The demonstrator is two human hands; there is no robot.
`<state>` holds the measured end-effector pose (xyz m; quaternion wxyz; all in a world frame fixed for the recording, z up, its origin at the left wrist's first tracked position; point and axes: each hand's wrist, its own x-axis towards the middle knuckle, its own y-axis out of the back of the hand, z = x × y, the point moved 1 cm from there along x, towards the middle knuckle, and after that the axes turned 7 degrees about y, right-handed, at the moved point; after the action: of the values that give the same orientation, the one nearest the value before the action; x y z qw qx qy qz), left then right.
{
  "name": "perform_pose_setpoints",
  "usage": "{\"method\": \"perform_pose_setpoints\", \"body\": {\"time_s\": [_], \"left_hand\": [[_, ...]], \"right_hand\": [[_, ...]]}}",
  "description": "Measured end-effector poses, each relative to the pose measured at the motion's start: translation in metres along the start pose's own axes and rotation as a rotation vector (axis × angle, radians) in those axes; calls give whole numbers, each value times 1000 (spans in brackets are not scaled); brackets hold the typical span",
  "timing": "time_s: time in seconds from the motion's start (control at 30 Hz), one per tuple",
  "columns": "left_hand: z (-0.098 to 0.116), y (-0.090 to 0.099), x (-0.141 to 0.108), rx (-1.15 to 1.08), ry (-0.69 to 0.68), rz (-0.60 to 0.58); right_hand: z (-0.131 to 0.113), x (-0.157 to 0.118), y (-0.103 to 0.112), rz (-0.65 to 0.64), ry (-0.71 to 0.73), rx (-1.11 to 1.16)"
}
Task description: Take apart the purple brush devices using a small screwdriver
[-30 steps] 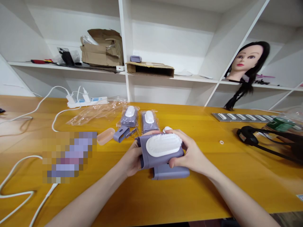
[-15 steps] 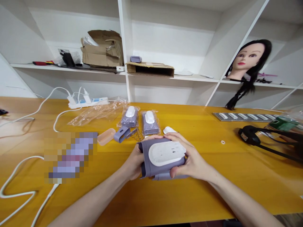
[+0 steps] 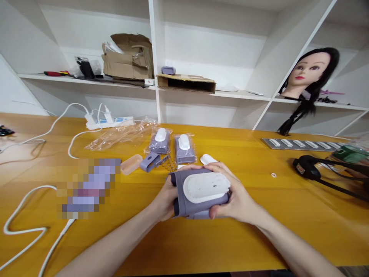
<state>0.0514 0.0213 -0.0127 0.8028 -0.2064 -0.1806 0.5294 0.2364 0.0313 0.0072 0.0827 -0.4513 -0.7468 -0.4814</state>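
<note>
Between my two hands, above the table's front half, is a purple-grey plastic housing (image 3: 180, 196) with a white oval piece (image 3: 206, 186) on its upper face. My left hand (image 3: 167, 196) grips its left end, the fingers partly hidden behind it. Around the right end wraps my right hand (image 3: 235, 196), thumb at the lower front edge and fingers over the back. Part of another purple-grey surface shows under the housing. Just beyond lie a white ridged oval piece (image 3: 208, 159), a small purple bracket (image 3: 150, 162), metal springs (image 3: 168, 164) and a peach oval tray (image 3: 132, 164).
Two bagged purple units (image 3: 185, 149) with white tops stand behind my hands. Left are a power strip (image 3: 115, 122), cables and a blurred rectangular thing (image 3: 92, 186). A black strapped device (image 3: 307, 167), a white ring (image 3: 273, 175) and a metal strip (image 3: 300, 144) with white pieces lie right.
The whole view has shifted slightly, so most things appear a little further right. Both hands keep their hold on the housing, which stays at nearly the same tilt.
</note>
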Motion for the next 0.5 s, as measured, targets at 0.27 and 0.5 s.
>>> {"method": "perform_pose_setpoints", "body": {"time_s": [0.27, 0.5], "left_hand": [[0, 9, 6, -43, 30, -92], [2, 4, 3, -17, 33, -87]], "right_hand": [[-7, 7, 18, -126, -63, 21], [-9, 2, 17, -149, -16, -15]]}}
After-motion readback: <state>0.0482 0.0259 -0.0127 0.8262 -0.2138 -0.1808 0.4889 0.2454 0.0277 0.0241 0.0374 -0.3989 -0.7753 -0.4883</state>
